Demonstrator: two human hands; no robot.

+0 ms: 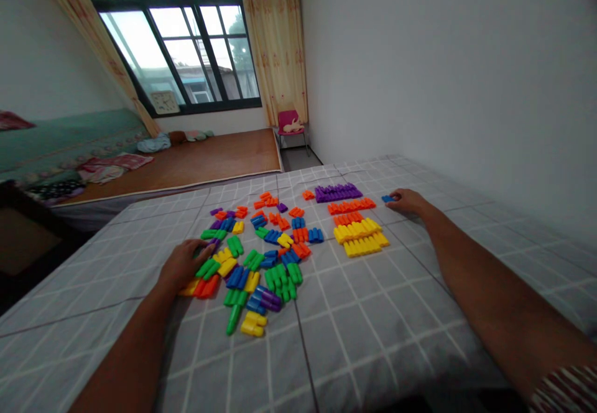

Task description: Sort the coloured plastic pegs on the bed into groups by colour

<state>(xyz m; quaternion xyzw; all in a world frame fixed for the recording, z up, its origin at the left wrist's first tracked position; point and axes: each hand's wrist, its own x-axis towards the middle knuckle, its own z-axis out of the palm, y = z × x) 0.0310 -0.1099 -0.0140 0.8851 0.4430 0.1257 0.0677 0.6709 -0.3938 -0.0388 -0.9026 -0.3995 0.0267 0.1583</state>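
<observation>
Plastic toy building blocks, shaped like paired tubes, lie on a grey checked sheet. My right hand [407, 203] is at the far right, its fingers pinching a blue building block [387, 198] low over the sheet. My left hand [183, 265] rests at the left edge of a loose, mixed pile, fingertips closed around a purple building block [213, 242] that they partly cover. Between the hands stand sorted rows: a purple row [338, 193] at the back, orange rows [351, 206] in front of it, then yellow rows [364, 239] nearest me.
Green blocks [283, 279] and a blue-and-purple stack [265, 300] lie at the near side of the pile. A white wall [443, 77] borders the bed on the right. Beyond are a brown mat [209, 158], a pink chair [288, 120] and a window with a clock [165, 102].
</observation>
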